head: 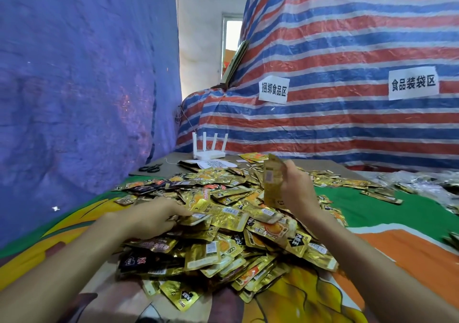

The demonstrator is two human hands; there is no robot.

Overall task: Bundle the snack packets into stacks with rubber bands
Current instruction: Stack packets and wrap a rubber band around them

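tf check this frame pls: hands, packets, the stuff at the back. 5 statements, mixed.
1. The right hand holds a stack of packets upright above the pile. True.
2. The left hand grips the scissors. False: it rests on the pile, and the scissors lie apart at the far left, beyond the packets.
3. The router has four antennas, all pointing up. True.
4. The two paper signs lie flat beside the scissors. False: both are stuck on the striped tarp behind the work surface.
5. The router sits in the middle of the pile. False: it stands behind the pile, close to the striped tarp.
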